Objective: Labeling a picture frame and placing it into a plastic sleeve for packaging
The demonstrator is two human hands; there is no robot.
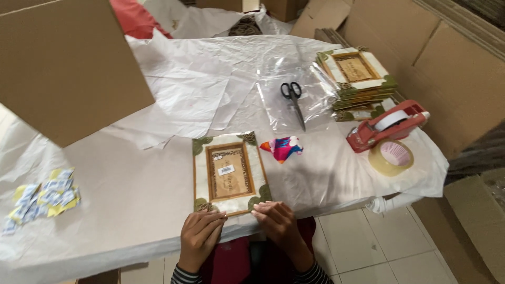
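A small picture frame [230, 172] with a wooden inner border and green corner ornaments lies flat in clear wrapping near the table's front edge. My left hand [200, 234] rests its fingertips on the frame's near left corner. My right hand [277, 222] touches the near right corner, fingers curled. Neither hand lifts the frame. A small multicoloured packet [282, 148] lies just right of the frame.
White paper [173, 89] covers the table. Black scissors [293, 101] lie on clear plastic bags. A stack of similar frames [357, 79] stands at the right, beside a red tape dispenser [386, 126] and a tape roll [391, 157]. Small sachets [42, 199] lie left. Cardboard boxes [68, 63] surround.
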